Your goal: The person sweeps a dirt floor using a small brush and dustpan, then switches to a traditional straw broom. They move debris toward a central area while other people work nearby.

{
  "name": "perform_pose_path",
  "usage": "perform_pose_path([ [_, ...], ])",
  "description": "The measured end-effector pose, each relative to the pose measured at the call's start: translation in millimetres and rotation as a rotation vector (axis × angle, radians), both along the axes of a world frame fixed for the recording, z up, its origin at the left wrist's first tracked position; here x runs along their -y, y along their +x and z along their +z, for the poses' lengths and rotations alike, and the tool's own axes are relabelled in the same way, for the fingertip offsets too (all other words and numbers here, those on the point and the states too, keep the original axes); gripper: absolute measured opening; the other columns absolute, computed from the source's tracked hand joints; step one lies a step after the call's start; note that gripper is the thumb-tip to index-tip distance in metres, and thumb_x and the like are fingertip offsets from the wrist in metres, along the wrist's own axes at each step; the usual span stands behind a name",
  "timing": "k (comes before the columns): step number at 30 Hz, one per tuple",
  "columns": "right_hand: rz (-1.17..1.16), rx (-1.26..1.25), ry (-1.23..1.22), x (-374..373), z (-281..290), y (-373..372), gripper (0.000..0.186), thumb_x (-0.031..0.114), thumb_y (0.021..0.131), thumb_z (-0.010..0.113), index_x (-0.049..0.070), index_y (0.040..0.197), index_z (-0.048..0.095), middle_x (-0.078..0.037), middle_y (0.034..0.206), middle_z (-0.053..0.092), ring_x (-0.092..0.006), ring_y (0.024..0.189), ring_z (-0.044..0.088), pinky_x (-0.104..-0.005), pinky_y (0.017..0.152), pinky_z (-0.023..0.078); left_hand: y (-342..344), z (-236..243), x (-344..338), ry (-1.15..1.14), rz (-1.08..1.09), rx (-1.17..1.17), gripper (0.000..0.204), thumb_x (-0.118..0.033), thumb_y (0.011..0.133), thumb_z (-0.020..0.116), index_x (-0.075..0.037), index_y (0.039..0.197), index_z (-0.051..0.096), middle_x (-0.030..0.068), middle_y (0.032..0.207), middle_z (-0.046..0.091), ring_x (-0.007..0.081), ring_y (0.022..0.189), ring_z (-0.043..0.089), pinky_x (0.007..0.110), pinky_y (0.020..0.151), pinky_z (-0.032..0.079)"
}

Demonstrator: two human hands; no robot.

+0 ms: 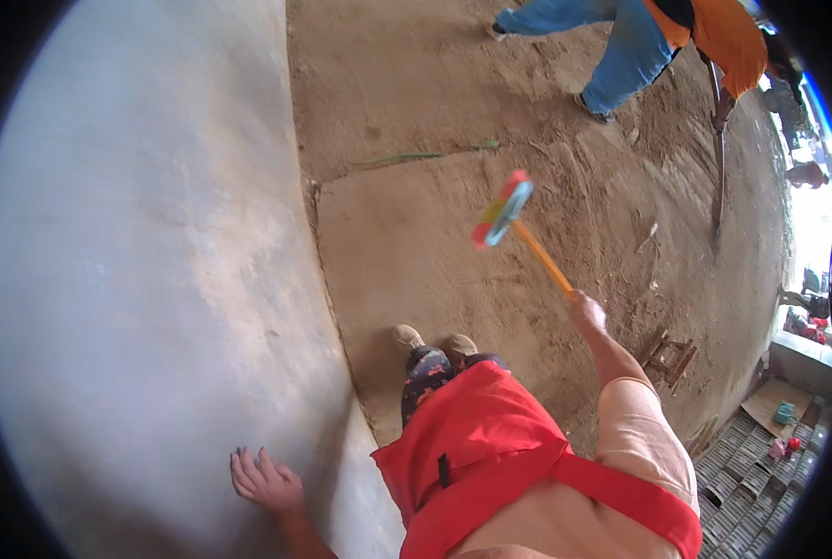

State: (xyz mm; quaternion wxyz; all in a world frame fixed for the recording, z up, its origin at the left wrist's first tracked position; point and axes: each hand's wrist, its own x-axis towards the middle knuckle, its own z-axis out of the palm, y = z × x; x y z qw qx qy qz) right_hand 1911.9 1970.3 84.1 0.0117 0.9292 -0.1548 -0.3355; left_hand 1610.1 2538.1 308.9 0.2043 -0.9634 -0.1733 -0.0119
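Pressing flat against the smooth grey plastered wall (146,279) at near left: the left hand (265,482), fingers spread, released, gripping nothing. Gripping the orange handle of a hammer-like tool (518,228): the right hand (586,310), clenched, raised out to the right above the dirt floor (416,252). Hanging in the air well apart from the wall: the tool's red and pale blue head, blurred. Standing at far right: another person in blue trousers (621,51). Lying at near right: a small wooden frame (669,357).
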Motion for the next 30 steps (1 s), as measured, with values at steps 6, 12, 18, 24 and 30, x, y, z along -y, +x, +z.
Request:
perform_pose_path([
  [6, 0.259, -0.090, 0.373, -200, -24, 64, 0.032, 0.023, 0.083, 0.048, 0.019, 0.114, 0.054, -0.010, 0.099, 0.063, -0.0289, 0.094, 0.061, -0.0408, 0.076, 0.048, 162, 50, -35, 0.068, -0.173, 0.270, 0.018, -0.014, 0.087, 0.049, -0.008, 0.102, 0.058, 0.0124, 0.119, 0.051, 0.0340, 0.116, 0.045, 0.054, 0.097, 0.033],
  [12, 0.508, -0.054, 0.499, -357, -82, 142, 0.022, 0.018, 0.086, 0.048, 0.011, 0.103, 0.060, -0.011, 0.090, 0.067, -0.0282, 0.087, 0.065, -0.0403, 0.070, 0.052, 236, 58, -89, 0.565, 0.003, 0.073, 0.028, -0.026, 0.089, 0.048, -0.019, 0.115, 0.057, 0.0075, 0.132, 0.044, 0.0300, 0.122, 0.042, 0.058, 0.094, 0.031],
  [18, 0.438, -0.242, 0.332, -296, -132, 258, 0.026, 0.017, 0.089, 0.045, 0.011, 0.111, 0.058, -0.010, 0.096, 0.066, -0.0247, 0.092, 0.064, -0.0391, 0.073, 0.052, 255, 55, -90, 0.769, 0.002, -0.025, 0.040, -0.041, 0.088, 0.046, -0.034, 0.127, 0.048, -0.0009, 0.137, 0.041, 0.0245, 0.125, 0.039, 0.058, 0.094, 0.027],
  [24, 0.198, -0.268, -0.052, -50, -52, 360, 0.028, 0.022, 0.091, 0.042, 0.015, 0.113, 0.057, -0.008, 0.101, 0.065, -0.0245, 0.094, 0.063, -0.0387, 0.075, 0.052, 258, 45, -103, 0.843, 0.004, -0.127, 0.045, -0.045, 0.086, 0.046, -0.038, 0.130, 0.042, 0.0003, 0.138, 0.038, 0.0248, 0.127, 0.036, 0.059, 0.096, 0.024],
  [30, -0.122, -0.046, -0.368, 96, -28, 366, 0.030, 0.024, 0.090, 0.041, 0.014, 0.111, 0.060, -0.013, 0.099, 0.065, -0.0295, 0.094, 0.063, -0.0408, 0.079, 0.051, 277, 49, -78, 0.781, 0.141, -0.390, 0.044, -0.039, 0.086, 0.047, -0.026, 0.128, 0.045, 0.0040, 0.139, 0.037, 0.0323, 0.128, 0.031, 0.060, 0.099, 0.022],
])
